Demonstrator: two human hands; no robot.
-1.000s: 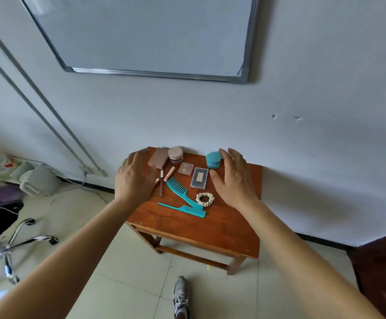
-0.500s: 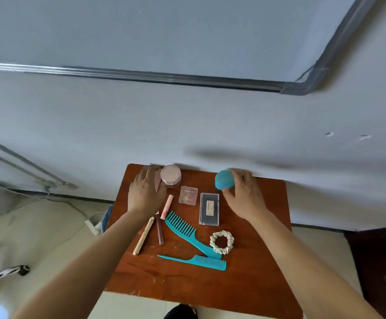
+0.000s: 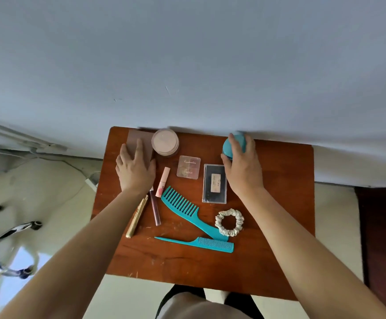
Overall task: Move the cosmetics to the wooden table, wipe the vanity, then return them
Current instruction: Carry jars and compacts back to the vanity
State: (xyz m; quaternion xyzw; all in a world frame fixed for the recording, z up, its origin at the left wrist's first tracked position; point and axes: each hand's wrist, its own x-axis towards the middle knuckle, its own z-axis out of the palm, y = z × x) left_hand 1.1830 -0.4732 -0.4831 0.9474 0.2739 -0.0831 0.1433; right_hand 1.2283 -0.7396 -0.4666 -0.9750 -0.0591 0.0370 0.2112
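Right hand [image 3: 242,165] clasps the teal jar [image 3: 228,148] ahead of its palm; left hand [image 3: 135,168] lies flat on the brown case [image 3: 139,135]

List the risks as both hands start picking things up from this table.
1. The left hand lies flat on the brown case, close beside the round powder jar. Prying the case up could knock the jar.
2. The gold tube lies beside the left forearm, toward the table's left edge. A sweep of the arm might roll it off.
3. The right hand grips the teal jar from above, close to the wall. It may slip.
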